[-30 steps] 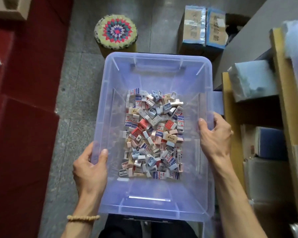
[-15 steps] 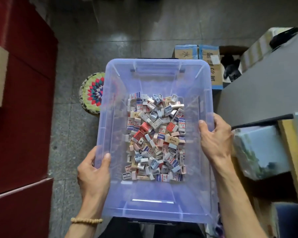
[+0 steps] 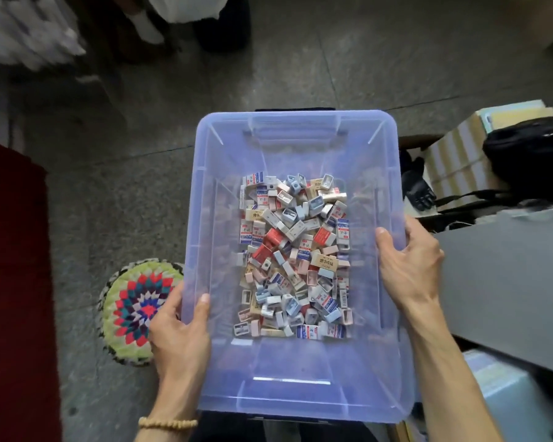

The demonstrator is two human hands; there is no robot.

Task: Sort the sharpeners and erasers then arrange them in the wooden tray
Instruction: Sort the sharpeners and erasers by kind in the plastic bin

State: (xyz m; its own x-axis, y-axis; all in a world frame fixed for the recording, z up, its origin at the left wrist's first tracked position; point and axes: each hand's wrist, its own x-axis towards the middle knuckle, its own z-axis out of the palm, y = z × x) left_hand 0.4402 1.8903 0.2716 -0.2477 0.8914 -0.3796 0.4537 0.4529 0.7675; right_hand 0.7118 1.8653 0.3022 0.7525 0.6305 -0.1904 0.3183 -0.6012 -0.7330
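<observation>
My left hand [image 3: 181, 338] grips the left rim of the translucent plastic bin [image 3: 296, 393], thumb inside. A mixed pile of sharpeners and erasers [image 3: 294, 256] covers the bin floor. My right hand [image 3: 409, 266] grips the right rim.

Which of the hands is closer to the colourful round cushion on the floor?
Left. The left hand grips the bin's left wall right beside the cushion; the right hand grips the opposite wall, across the bin from it.
</observation>
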